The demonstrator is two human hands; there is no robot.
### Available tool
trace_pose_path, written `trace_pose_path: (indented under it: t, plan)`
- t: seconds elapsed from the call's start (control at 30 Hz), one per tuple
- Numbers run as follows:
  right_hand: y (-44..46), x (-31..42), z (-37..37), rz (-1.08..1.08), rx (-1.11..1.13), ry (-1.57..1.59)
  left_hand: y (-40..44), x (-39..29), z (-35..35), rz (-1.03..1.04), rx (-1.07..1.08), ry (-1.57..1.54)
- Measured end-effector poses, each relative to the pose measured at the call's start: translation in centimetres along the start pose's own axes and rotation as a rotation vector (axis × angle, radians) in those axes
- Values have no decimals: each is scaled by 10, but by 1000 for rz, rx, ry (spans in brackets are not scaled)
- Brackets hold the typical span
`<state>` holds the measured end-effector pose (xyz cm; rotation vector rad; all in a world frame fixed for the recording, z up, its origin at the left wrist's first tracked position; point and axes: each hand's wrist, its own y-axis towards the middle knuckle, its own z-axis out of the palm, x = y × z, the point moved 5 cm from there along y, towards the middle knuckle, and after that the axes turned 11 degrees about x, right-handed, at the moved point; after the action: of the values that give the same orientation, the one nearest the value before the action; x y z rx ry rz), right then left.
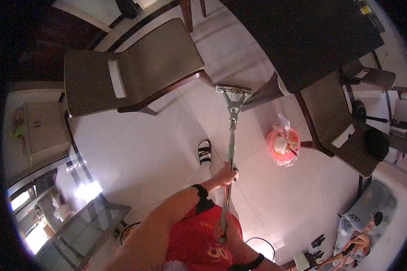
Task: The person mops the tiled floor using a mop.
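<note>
A long-handled mop [232,140] stretches away from my body, its flat, wide head [234,89] on the floor between a chair and the dark table. My left hand [225,174] is wrapped round the middle of the handle, with a black band on that wrist. Closer to my red top [192,239], my right hand [229,231] grips the handle's near end. One black strapped sandal [205,152] shows on my foot; the other foot is mostly hidden behind my left hand and the handle.
A brown chair [158,63] stands at the upper left, a dark table [316,36] at the upper right. Another chair [325,108] and a pink bin with a plastic liner [284,143] are on the right. A person [359,244] reclines at the lower right. A glass-topped table [83,230] is lower left.
</note>
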<state>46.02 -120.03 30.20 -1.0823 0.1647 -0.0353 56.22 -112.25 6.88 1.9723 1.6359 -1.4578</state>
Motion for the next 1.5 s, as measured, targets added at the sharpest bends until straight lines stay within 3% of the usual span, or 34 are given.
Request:
trace_pose_path:
  t: [0.07,0.2,0.27,0.3,0.37,0.47,0.57,0.6,0.63,0.7,0.77,0.83,0.87,0.97,1.0,1.03,1.13,1.23,1.33,1.4,1.47,1.5]
  plan:
    - [10,29,13,-98,38,-62,20,8,-32,-84,-14,-345]
    - [58,112,48,-70,190,164,104,48,-109,-143,136,-385]
    - [69,124,43,-90,188,136,121,50,-110,-35,212,-130]
    - [67,120,35,-105,190,85,122,46,-99,28,286,186]
    - [53,98,17,-80,143,-2,107,42,-52,44,250,274]
    - [10,61,12,43,83,-3,63,16,14,48,250,97]
    - [2,40,-2,51,-46,-92,33,-6,17,36,129,105]
    - [8,50,-2,-31,-94,-111,43,5,2,-28,62,31]
    - [26,58,-6,-98,12,-209,51,15,-14,-86,-10,-48]
    - [43,82,17,-108,137,-93,85,49,-41,-139,18,-146]
    - [54,118,55,-65,176,144,118,69,-91,-55,134,-315]
    - [70,134,61,-86,214,198,119,52,-117,54,277,25]
    - [65,129,61,-82,267,218,119,43,-115,-14,291,172]
    - [43,96,46,-116,218,97,81,13,-94,-10,267,353]
    - [37,75,31,-85,140,30,69,38,-35,124,90,515]
    - [33,58,17,-54,61,-37,52,27,-33,0,11,74]
    - [24,34,18,20,11,92,40,32,2,-19,56,-161]
    - [40,53,34,-19,34,-16,51,22,-35,34,229,326]
    - [83,75,61,-43,324,266,82,46,-77,44,271,382]
    - [106,101,81,-36,291,408,107,52,-120,85,353,464]
    - [126,134,84,-82,326,304,141,76,-149,-237,301,-43]
    - [130,150,93,-63,389,399,159,83,-163,-152,250,-32]
